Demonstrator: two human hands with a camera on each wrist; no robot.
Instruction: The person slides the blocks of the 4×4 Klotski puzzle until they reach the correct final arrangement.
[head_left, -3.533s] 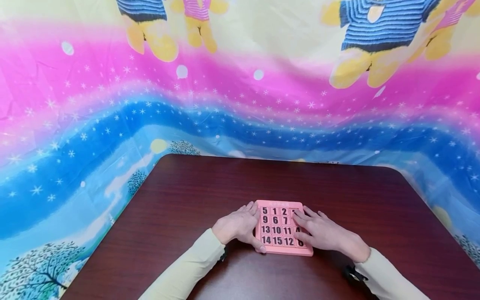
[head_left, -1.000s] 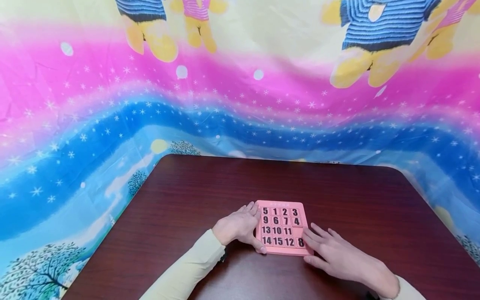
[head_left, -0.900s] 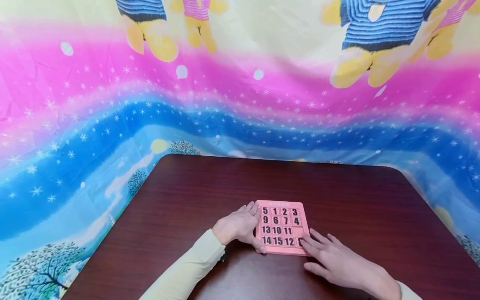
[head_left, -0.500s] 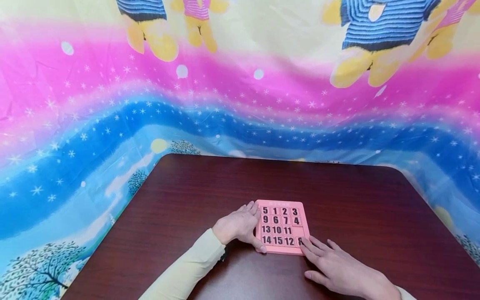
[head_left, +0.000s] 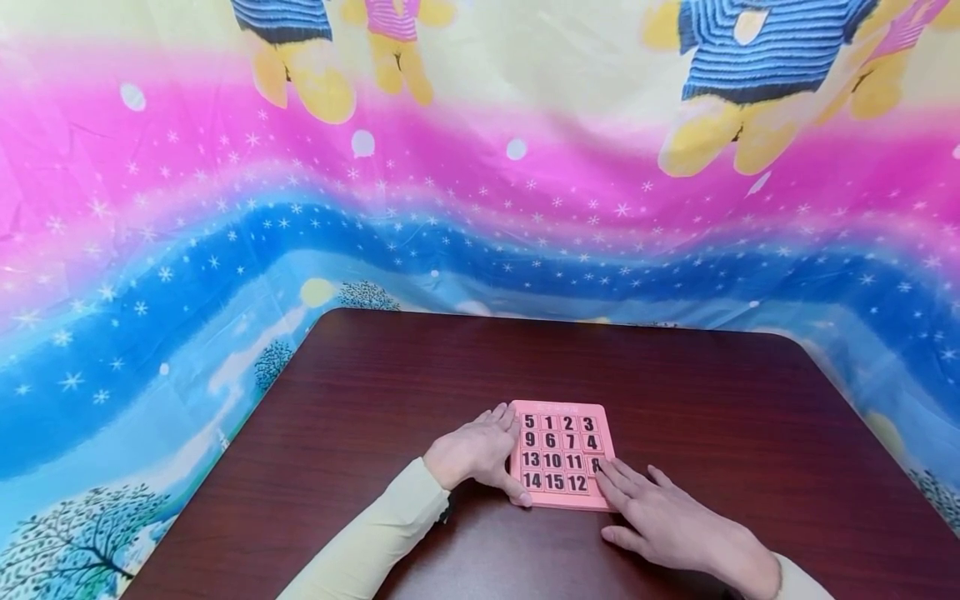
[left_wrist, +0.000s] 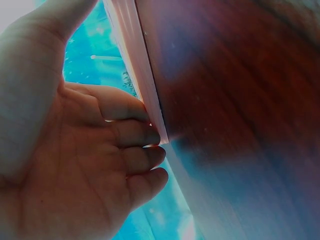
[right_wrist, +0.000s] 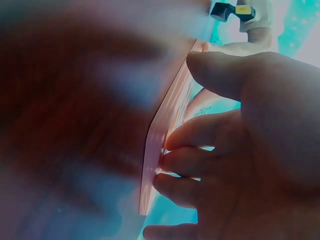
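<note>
A pink number sliding puzzle [head_left: 558,502] lies flat on the table, its tiles marked in black digits. My left hand [head_left: 480,450] rests along the puzzle's left side, fingers at the far left edge and thumb at the near left corner. In the left wrist view the fingertips touch the frame's side edge. My right hand [head_left: 663,517] reaches over the right edge with straight fingers, their tips at the 8 tile [head_left: 596,466], which sits below the 4 tile [head_left: 592,442]. Those fingers partly cover the near right corner beside the 12 tile [head_left: 577,483].
A dark reddish-brown table [head_left: 420,367] with rounded far corners carries the puzzle. Behind and beside it hangs a colourful printed cloth [head_left: 480,200]. In the right wrist view a black wrist device [right_wrist: 232,11] shows at the left sleeve.
The 4 tile, then the 8 tile, has moved up in the right column. My right hand drew back towards me, then moved slightly up with the 8 tile. My left hand stays put.
</note>
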